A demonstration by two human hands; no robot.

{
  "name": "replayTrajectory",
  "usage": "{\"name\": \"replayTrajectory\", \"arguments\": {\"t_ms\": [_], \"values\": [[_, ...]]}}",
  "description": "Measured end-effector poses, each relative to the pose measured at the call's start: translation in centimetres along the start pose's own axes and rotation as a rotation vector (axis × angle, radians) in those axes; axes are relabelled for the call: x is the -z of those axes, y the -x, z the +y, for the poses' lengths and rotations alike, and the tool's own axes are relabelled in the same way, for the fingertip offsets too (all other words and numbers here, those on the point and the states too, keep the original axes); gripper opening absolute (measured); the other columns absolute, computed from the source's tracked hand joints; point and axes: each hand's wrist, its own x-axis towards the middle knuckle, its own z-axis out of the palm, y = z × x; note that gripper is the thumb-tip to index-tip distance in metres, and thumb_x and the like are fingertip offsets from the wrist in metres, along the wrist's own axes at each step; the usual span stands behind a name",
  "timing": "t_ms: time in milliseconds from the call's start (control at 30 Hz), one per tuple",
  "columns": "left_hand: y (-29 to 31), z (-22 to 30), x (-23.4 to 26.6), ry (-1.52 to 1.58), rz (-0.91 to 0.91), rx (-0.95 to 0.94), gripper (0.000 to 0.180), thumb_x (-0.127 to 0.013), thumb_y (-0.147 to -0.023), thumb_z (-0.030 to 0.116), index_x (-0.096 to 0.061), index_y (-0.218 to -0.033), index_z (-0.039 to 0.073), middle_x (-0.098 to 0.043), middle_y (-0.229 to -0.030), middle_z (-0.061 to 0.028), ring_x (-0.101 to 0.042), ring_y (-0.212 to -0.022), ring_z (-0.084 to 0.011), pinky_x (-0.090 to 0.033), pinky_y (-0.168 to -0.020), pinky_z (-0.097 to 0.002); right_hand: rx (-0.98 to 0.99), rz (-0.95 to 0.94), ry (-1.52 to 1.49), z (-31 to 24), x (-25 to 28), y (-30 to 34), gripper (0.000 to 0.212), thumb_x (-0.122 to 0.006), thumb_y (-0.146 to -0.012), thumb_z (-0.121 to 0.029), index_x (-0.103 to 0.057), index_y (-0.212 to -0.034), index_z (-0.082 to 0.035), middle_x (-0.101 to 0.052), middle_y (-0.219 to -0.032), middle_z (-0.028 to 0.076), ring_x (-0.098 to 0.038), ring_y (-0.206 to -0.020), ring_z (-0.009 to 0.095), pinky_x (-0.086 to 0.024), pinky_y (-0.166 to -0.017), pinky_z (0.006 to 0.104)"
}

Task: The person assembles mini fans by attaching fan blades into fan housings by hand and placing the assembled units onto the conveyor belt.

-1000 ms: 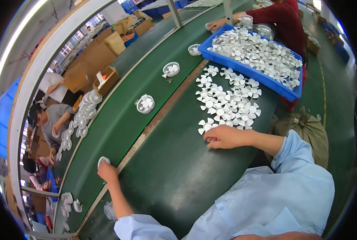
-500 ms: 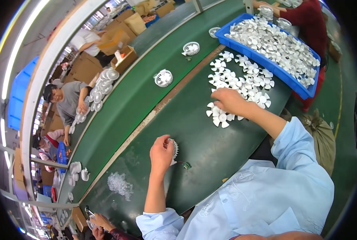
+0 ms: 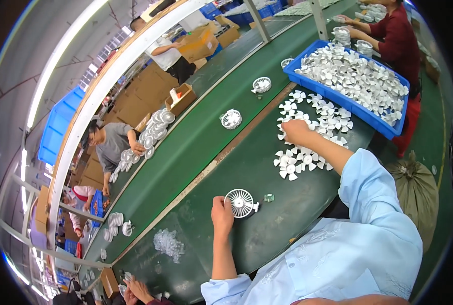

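Observation:
My left hand [image 3: 222,217] is closed on the rim of a round white fan housing [image 3: 239,203], whose spoked grille faces up. A small green circuit board [image 3: 269,197] lies to the right of the housing on the dark green table. Farther off, my right hand [image 3: 296,132] is at the left edge of a spread of loose white fan blades [image 3: 307,158]. Its fingers are bent down and drawn together among the blades; what they hold, if anything, is hidden.
A blue tray [image 3: 346,109] heaped with fan blades stands at the far right. Clear plastic bits [image 3: 169,245] lie left of my left hand. Fan housings [image 3: 231,119] sit on the green conveyor [image 3: 196,152] beyond the table's edge. Co-workers sit across it and at the far right.
My left hand has turned the fan housing from standing on edge to grille up. My right hand stays over the blades, its fingers drawn closer together. The whole view has shifted.

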Motion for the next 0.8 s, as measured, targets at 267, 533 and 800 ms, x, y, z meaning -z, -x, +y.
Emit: {"name": "replayTrajectory", "arguments": {"t_ms": [267,533,800], "values": [[1.8,-0.4,-2.1,1.066,-0.227,0.358,0.030,-0.056,-0.099,0.020,-0.057,-0.119,-0.002,-0.066,-0.105,-0.0094,-0.067,-0.087,-0.0193,-0.056,-0.079,-0.0337,-0.083,0.169,-0.836,-3.8,2.6,3.5,0.043,-0.073,-0.076,-0.022,-0.064,-0.115,-0.005,-0.066,-0.077,0.010,-0.065,-0.069,0.022,-0.052,-0.068,0.0341],[2.8,0.4,-2.4,1.229,-0.414,0.366,0.043,-0.042,-0.105,0.035,-0.052,-0.126,-0.001,-0.063,-0.120,-0.0145,-0.066,-0.105,-0.0265,-0.058,-0.087,-0.0460,0.630,0.004,-0.419,-16.5,4.4,11.7,0.022,-0.066,-0.081,-0.018,-0.064,-0.099,-0.005,-0.058,-0.092,0.015,-0.064,-0.085,0.033,-0.054,-0.065,0.0435],[3.8,1.5,-2.9,1.234,-0.341,0.329,0.038,-0.050,-0.102,0.031,-0.053,-0.124,0.001,-0.064,-0.115,-0.0111,-0.066,-0.100,-0.0221,-0.058,-0.083,-0.0407,0.625,0.023,-0.394,-18.7,1.3,11.4,0.017,-0.062,-0.081,-0.013,-0.062,-0.092,-0.001,-0.059,-0.089,0.018,-0.064,-0.081,0.034,-0.053,-0.063,0.0449]]}}
